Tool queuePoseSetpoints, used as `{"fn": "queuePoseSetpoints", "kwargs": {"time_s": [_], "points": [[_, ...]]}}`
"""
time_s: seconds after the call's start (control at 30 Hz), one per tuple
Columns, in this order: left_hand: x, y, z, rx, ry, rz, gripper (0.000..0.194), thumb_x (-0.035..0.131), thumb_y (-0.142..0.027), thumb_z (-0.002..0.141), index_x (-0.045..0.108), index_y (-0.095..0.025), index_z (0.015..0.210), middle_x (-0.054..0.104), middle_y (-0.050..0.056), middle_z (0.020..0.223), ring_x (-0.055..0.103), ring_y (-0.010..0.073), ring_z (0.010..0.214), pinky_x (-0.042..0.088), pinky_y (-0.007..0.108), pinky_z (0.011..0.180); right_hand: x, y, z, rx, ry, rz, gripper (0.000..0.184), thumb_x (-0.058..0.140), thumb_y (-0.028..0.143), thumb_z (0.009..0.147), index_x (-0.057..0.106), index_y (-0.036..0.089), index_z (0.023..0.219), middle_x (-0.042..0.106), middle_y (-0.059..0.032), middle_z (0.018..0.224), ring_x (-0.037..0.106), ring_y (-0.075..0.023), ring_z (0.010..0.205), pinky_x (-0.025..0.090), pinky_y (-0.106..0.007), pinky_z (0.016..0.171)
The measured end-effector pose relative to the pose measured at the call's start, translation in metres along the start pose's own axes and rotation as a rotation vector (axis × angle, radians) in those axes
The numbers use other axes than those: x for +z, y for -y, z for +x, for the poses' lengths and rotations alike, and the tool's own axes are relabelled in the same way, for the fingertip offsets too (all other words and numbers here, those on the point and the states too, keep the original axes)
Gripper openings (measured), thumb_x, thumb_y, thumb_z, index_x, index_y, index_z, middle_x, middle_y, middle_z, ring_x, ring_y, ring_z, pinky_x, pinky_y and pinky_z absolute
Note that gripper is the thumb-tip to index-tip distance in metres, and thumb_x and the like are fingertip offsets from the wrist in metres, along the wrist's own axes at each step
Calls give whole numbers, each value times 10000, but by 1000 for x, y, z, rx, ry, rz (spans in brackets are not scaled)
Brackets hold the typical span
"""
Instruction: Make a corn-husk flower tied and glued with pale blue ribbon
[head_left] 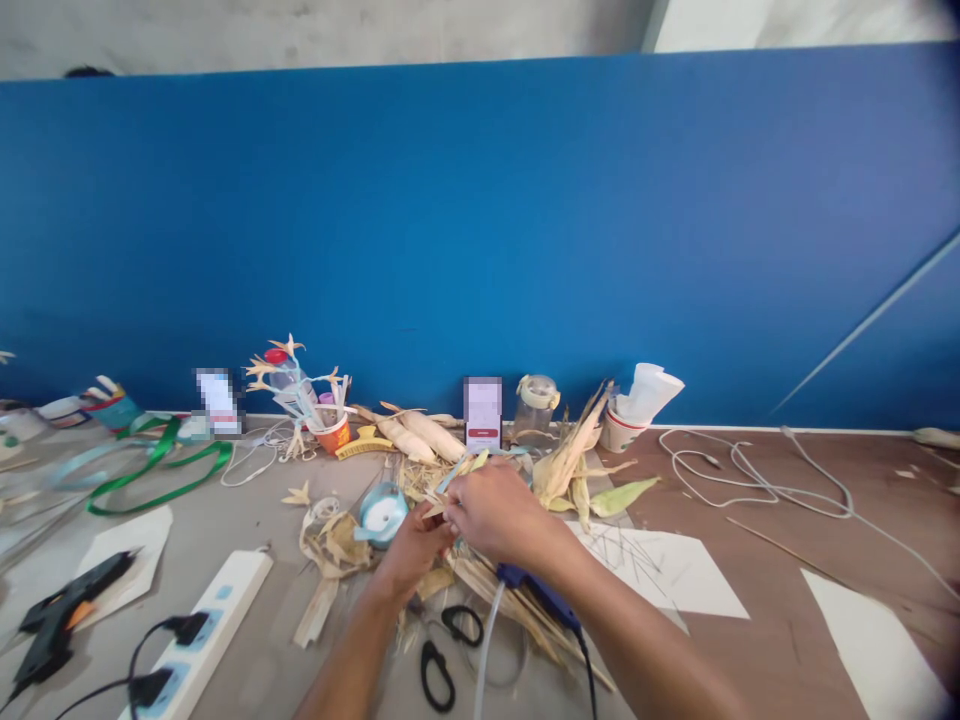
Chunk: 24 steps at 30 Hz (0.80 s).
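My left hand (pixel 418 548) and my right hand (pixel 491 508) meet above the middle of the table, fingertips closed together. Between them is a small pale corn husk piece (pixel 433 506), with a bit of light blue ribbon (pixel 452 472) beside it; my fingers hide part of both. A roll of light blue ribbon (pixel 384 515) lies just left of my left hand. Under my right forearm is a dark blue glue gun (pixel 551 598) on dry husk strips. Black-handled scissors (pixel 439 675) lie nearer to me.
Corn husks (pixel 574 455) and pale corn ears (pixel 424 435) are heaped behind my hands. Husk flowers (pixel 292 375) stand at the orange cup (pixel 330 437). A phone (pixel 482 412) leans on the blue partition (pixel 480 220). A power strip (pixel 214 620) and black glue gun (pixel 67 610) lie left.
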<state>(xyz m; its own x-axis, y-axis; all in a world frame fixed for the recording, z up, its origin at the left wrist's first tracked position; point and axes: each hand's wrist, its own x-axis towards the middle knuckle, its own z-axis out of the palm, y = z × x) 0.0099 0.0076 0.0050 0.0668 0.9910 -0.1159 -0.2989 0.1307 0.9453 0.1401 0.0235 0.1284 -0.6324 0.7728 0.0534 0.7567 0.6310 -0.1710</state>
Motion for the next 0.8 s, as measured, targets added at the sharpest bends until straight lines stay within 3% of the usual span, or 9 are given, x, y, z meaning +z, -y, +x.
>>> {"fn": "queuePoseSetpoints", "kwargs": {"time_s": [0.2, 0.43, 0.6, 0.8], "points": [[-3, -12, -1, -19, -6, -123, 277, 771, -265, 513, 525, -158, 582, 503, -46, 510, 430, 85, 475, 330, 227, 488, 23, 20, -1, -68, -65, -83, 84, 565, 149, 711, 644, 123, 705, 672, -94, 631, 588, -195, 589, 312, -342, 673], [-10, -14, 3, 16, -121, -230, 236, 773, -216, 527, 578, -165, 651, 574, -35, 596, 526, 109, 577, 393, 219, 549, 74, 25, -25, -46, -350, -19, 73, 553, 108, 706, 576, 147, 648, 618, -54, 586, 530, -173, 618, 251, -335, 668], [-13, -12, 3, -26, -18, -282, 265, 807, -212, 495, 601, -140, 646, 563, -32, 557, 470, 61, 447, 371, 189, 463, 93, 4, -41, -90, -496, 62, 128, 529, 99, 733, 516, 173, 629, 565, -4, 544, 452, -148, 598, 211, -314, 647], [-24, -10, 2, -99, 77, -239, 268, 809, -225, 522, 609, -139, 677, 561, -30, 585, 461, 33, 404, 331, 159, 417, 97, -9, -54, -116, -555, 131, 177, 478, 84, 767, 481, 172, 612, 525, 10, 516, 399, -132, 573, 186, -299, 628]]}}
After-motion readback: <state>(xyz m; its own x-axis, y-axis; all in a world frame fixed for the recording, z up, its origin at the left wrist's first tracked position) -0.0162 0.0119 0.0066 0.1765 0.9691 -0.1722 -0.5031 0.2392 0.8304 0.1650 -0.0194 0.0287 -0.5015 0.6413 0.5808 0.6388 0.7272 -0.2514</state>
